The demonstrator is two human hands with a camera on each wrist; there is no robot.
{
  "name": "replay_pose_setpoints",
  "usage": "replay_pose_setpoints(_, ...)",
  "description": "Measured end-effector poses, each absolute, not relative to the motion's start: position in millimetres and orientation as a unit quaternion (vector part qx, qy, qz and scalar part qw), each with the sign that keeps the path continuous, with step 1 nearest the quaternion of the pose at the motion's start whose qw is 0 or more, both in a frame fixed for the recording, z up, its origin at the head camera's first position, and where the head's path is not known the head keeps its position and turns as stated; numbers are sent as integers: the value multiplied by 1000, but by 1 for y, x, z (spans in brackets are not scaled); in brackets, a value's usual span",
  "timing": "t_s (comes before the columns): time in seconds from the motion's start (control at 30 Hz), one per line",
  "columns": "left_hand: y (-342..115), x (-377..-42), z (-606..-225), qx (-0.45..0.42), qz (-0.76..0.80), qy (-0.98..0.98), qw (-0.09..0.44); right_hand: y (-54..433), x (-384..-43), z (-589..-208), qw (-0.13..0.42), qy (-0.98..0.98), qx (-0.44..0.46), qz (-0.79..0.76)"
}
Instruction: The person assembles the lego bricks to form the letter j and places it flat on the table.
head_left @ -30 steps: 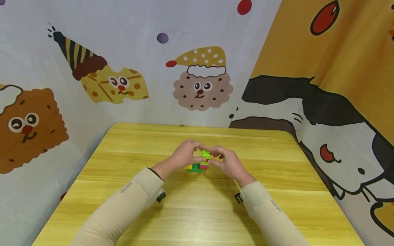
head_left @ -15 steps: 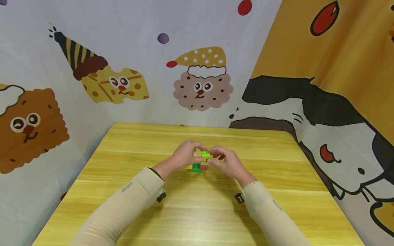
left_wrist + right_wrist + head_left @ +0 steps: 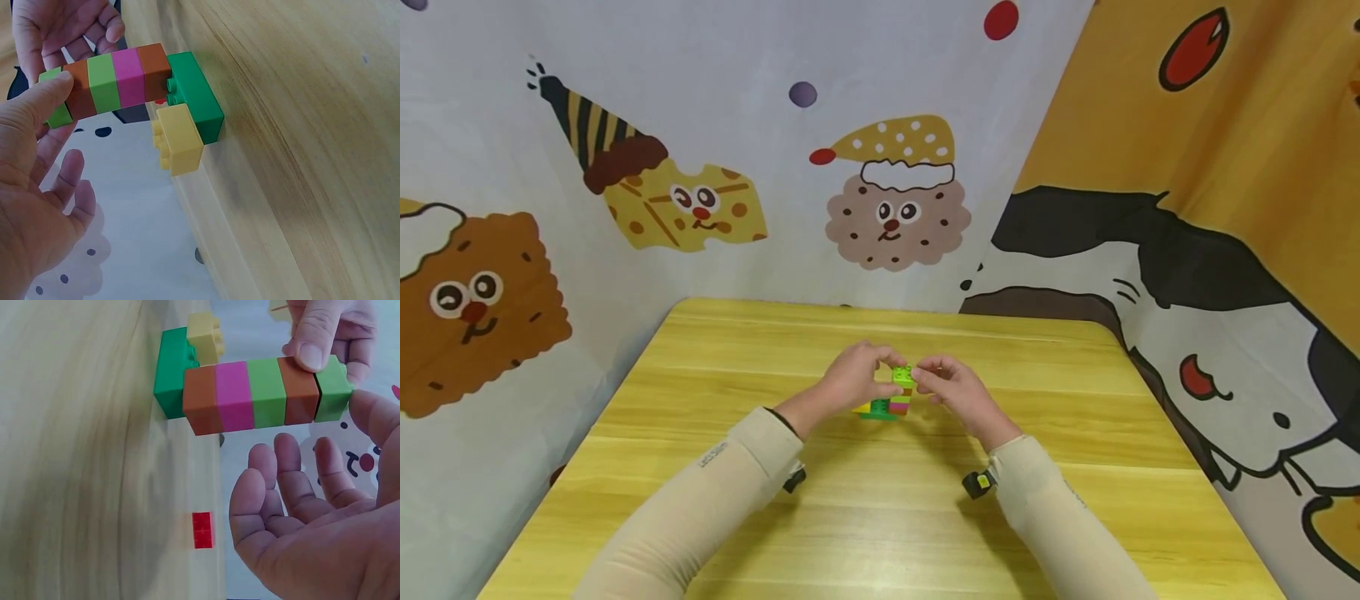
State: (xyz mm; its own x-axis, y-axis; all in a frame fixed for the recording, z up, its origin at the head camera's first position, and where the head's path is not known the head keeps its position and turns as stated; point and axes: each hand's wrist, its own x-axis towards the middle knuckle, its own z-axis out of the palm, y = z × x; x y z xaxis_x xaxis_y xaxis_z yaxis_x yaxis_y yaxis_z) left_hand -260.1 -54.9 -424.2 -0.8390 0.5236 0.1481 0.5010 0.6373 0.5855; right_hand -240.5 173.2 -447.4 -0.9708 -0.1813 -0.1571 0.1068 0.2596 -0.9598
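A toy-brick tower [image 3: 269, 394] rises from one end of a dark green brick [image 3: 199, 100] on the table. It stacks orange, pink, light green and orange bricks, with a light green brick [image 3: 902, 375] on top. A yellow brick [image 3: 178, 140] sits on the base's other end. My left hand [image 3: 853, 375] pinches the tower near its top, the thumb lying over the seam between the upper orange and top light green bricks. My right hand [image 3: 958, 392] is at the tower's right, a fingertip touching the top brick's edge while its other fingers are loosely bent below.
A small red brick [image 3: 202, 530] lies on the wooden table [image 3: 880, 517], apart from the tower; my hands hide it in the head view. Patterned cloth [image 3: 722, 100] hangs behind and beside the table.
My right hand's thumb and index finger, spread beside the top brick earlier, have come closer together at its right edge. My left hand keeps its grip, and the tower stands almost where it was.
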Motion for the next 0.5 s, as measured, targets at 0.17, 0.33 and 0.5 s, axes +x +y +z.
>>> replay_pose_setpoints(0.17,-55,-260,-424,283,325,902,19,171,-240,-445,127,786,-12,-605)
replay_pose_setpoints(0.33,-54,-258,-425,288,317,904,12,170,-240,-447,132,782,-3,-609)
replay_pose_setpoints(0.5,-53,-258,-425,287,322,902,11,170,-240,-447,136,788,10,-601)
